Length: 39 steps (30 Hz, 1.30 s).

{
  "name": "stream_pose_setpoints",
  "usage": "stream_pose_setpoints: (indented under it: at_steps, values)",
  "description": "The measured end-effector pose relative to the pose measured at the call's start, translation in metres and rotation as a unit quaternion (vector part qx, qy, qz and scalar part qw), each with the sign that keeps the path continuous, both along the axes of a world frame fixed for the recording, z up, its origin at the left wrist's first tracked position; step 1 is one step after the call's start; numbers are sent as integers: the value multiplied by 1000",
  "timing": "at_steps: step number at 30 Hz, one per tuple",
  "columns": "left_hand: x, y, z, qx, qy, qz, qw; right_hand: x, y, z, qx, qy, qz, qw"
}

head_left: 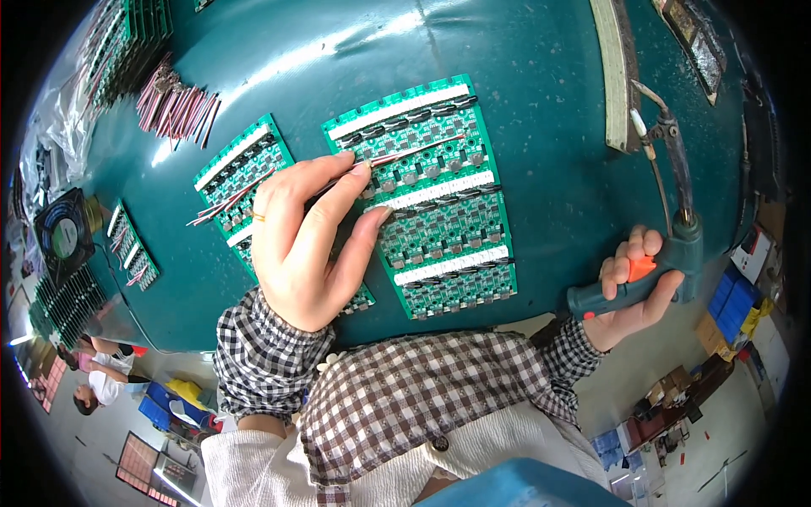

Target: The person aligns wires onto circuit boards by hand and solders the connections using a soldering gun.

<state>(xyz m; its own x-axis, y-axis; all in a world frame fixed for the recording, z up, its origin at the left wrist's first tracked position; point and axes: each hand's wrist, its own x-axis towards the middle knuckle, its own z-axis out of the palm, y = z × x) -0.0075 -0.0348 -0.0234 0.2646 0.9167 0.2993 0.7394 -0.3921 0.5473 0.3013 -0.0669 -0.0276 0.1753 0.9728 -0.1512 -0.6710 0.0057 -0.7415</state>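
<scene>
A red-and-white wire (405,153) is pinched in the left hand (308,241) against a green circuit panel (439,203), at 12 o'clock from the chest.

A teal soldering gun (667,262) is gripped in the closed right hand (629,296) at 3 o'clock, its tip raised well off the panel. How many joints are soldered cannot be told; loose wires (177,106) lie at 10 o'clock. Everything is laid on a teal table (541,101), a workshop floor seemingly below.
</scene>
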Motion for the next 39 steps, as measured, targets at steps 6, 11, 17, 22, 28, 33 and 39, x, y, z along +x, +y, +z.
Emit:
stream_pose_setpoints:
  at_steps: [6, 11, 17, 22, 28, 33, 39]
  values:
    - [0, 0, 0, 6, -5, 3, 1000, 2, 0, 0, -1, 6, 5, 1000]
    - [0, -1, 1, 5, -7, 4, 1000, 1, 0, 1, -1, 5, 1, 1000]
    - [-2, -3, 8, 21, 3, 9, 1000, -14, -5, 9, -44, -51, -27, 997]
    - [-5, -6, 19, -2, 5, -4, 1000, -28, -16, 7, -71, -24, -32, 997]
    - [-4, -12, 20, -5, -11, -33, 999, -45, -29, 0, -54, -28, -12, 998]
    - [-2, -19, 12, -8, 3, -61, 998, -58, -39, 0, -40, -55, 7, 998]
    - [1, -12, 21, -26, 0, -56, 998, -56, -38, -7, -42, -79, 37, 995]
